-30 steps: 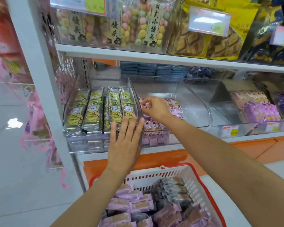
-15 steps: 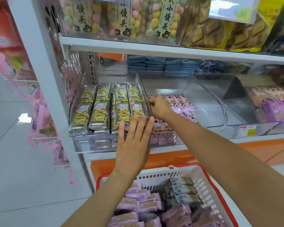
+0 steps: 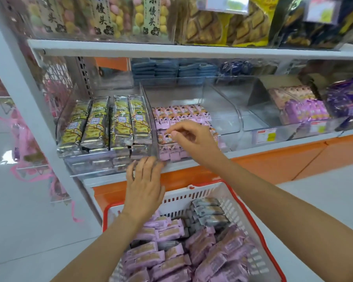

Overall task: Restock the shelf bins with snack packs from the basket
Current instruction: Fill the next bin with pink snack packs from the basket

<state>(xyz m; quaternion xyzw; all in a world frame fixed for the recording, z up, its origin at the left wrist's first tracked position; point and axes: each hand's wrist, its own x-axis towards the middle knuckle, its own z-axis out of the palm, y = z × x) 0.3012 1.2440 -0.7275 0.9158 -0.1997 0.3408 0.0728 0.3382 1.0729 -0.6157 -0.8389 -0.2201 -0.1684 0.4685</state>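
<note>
Bin: a clear plastic shelf bin (image 3: 218, 110) sits mid-frame, with rows of small pink snack packs (image 3: 181, 112) in its left part.
Basket: a white plastic basket with a red rim (image 3: 177, 198) is at bottom centre, holding pink wrapped packs (image 3: 167, 259) and grey wrapped packs (image 3: 208, 212).
Left hand: the left hand (image 3: 145, 184) has straight fingers and holds nothing, its tips touching the bin's front lip.
Right hand: the right hand (image 3: 192, 139) has its fingers bent over the small pink snack packs; whether it grips one cannot be told.
Neighbour: long yellow-green packs (image 3: 102, 123) fill the bin just left.

Right hand (image 3: 190, 137) over pink packs (image 3: 181, 113) — basket (image 3: 208, 192) below.
</note>
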